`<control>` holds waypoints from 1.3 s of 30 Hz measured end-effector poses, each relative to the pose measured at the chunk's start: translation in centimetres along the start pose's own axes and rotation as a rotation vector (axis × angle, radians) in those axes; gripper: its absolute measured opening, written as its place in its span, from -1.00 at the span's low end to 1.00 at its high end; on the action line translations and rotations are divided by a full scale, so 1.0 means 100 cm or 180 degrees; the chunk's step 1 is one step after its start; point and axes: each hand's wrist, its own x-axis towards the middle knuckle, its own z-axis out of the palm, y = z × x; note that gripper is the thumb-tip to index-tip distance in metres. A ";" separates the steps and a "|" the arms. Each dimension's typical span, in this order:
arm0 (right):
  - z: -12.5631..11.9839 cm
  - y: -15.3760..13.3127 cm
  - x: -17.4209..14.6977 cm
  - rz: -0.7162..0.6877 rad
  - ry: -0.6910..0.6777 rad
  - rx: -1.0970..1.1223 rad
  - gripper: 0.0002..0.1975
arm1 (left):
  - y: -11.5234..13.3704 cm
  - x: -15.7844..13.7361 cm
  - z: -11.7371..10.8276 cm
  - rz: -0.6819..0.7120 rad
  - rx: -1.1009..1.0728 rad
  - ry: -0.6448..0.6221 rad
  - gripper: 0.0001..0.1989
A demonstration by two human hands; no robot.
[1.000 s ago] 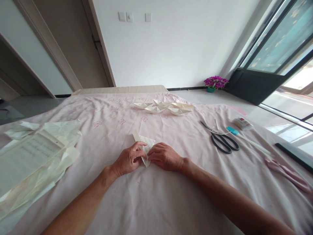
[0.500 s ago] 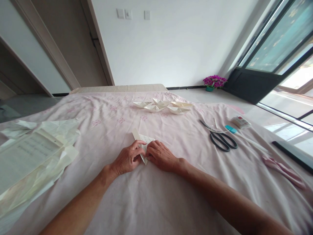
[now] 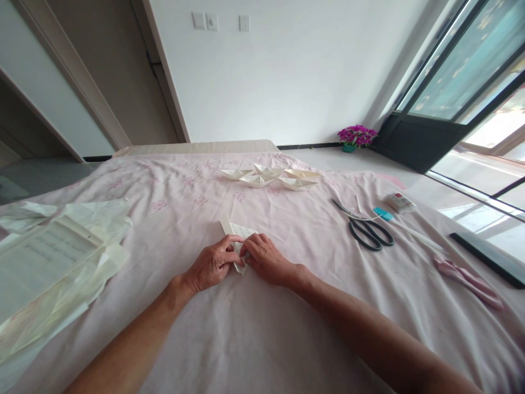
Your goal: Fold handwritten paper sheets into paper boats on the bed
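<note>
A partly folded piece of paper [image 3: 239, 230] lies on the pink cloth in front of me, with a narrow flap standing out on its left side. My left hand [image 3: 215, 262] grips its left part, thumb and index finger closed on the paper. Against its right side, my right hand [image 3: 266, 258] is closed with bent fingers pinching the paper. The fingers cover the middle of the folds. Farther off on the cloth sit several folded paper boats [image 3: 262, 178], apart from both hands.
Loose paper sheets [image 3: 61, 246] are stacked at the left. To the right lie black-handled scissors [image 3: 369, 234], a white strip with a blue end [image 3: 383, 214], a small packet [image 3: 397, 202], a pink fabric piece [image 3: 467, 282] and a long black object [image 3: 488, 260]. Purple flowers [image 3: 356, 135] stand by the wall.
The whole view has shifted slightly. Both hands stay on the paper; the right fingers have moved a little along it, and the folds look nearly the same.
</note>
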 end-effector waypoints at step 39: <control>0.006 0.005 0.013 0.0249 -0.0132 -0.0432 -0.82 | 0.006 0.005 -0.003 -0.0197 0.0021 0.0014 -0.56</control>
